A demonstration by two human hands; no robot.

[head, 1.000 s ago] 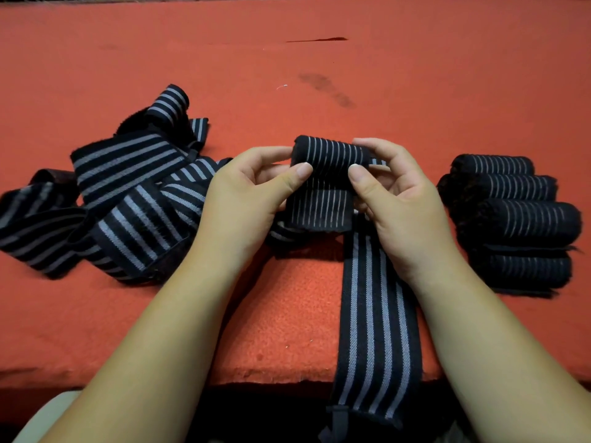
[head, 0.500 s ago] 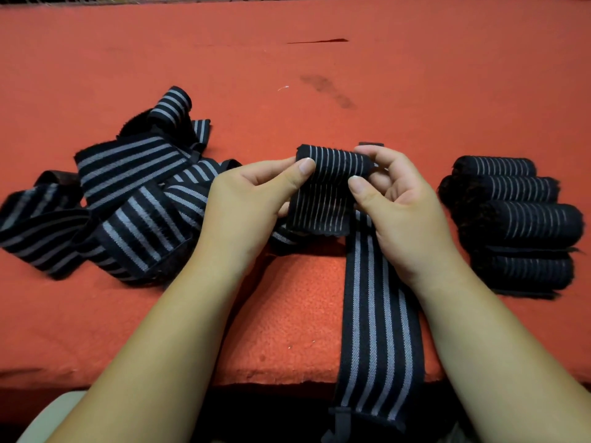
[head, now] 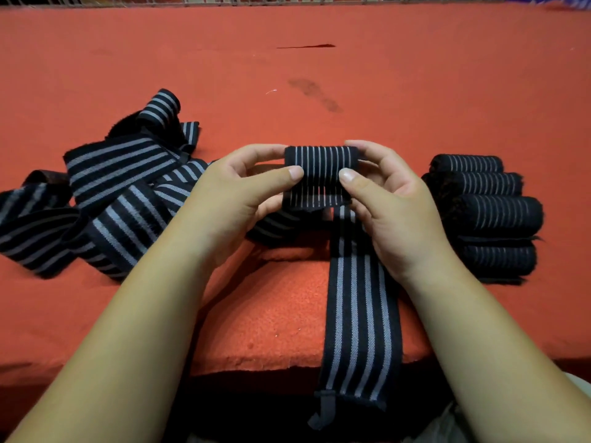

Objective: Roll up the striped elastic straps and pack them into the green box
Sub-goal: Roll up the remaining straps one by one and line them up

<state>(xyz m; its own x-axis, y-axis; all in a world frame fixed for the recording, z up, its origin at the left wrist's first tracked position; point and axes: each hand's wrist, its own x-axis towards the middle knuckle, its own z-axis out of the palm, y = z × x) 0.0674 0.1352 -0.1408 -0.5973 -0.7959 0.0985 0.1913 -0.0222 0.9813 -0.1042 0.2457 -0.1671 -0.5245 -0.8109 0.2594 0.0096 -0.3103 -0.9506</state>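
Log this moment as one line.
step: rolling | hands: both on roll | tail: over table edge | done rolls: right | loose straps: left

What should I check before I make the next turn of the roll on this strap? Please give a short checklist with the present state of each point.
1. Both hands hold the roll: ok. The left hand and right hand pinch it from each side.
2. The loose tail lies straight toward the table edge: ok; its end hangs over the edge.
3. Edges of the roll line up: ok, as far as can be seen.
4. Finished rolls are clear of the work: ok, stacked to the right.
5. The pile of unrolled straps does not catch the tail: cannot tell; one strap lies under the hands.
6. Green box ready: cannot tell, not in view.
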